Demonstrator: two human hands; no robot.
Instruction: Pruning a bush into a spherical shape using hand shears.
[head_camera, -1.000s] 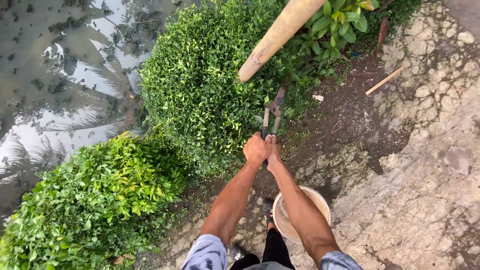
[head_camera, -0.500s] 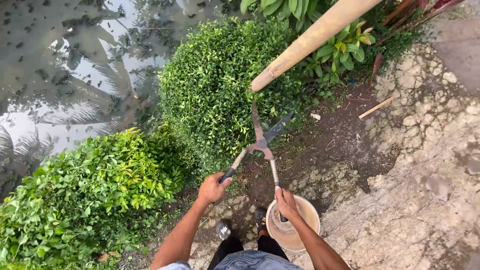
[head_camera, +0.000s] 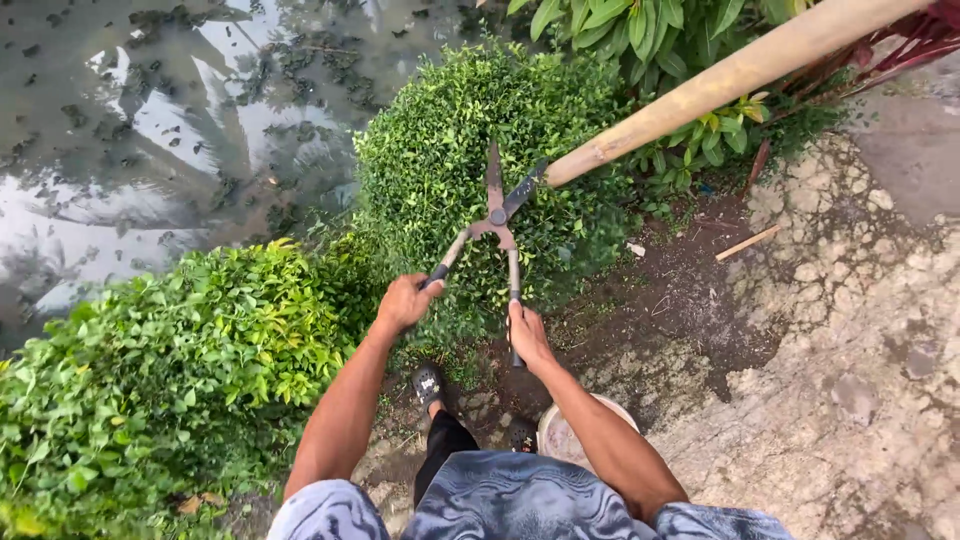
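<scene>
Rusty hedge shears hang over a rounded dark green bush, their two blades spread apart above the foliage. My left hand grips the left handle. On the right handle sits my right hand, closed around the black grip. Both arms reach forward from the bottom of the view.
A lighter green bush fills the lower left. Still water with floating debris lies behind the bushes. A thick pale pole slants in from the upper right. A pale bucket stands by my feet on cracked ground.
The shears went from closed to spread wide, then moved up and forward over the round bush. My hands parted along with the handles, and the view shifted forward.
</scene>
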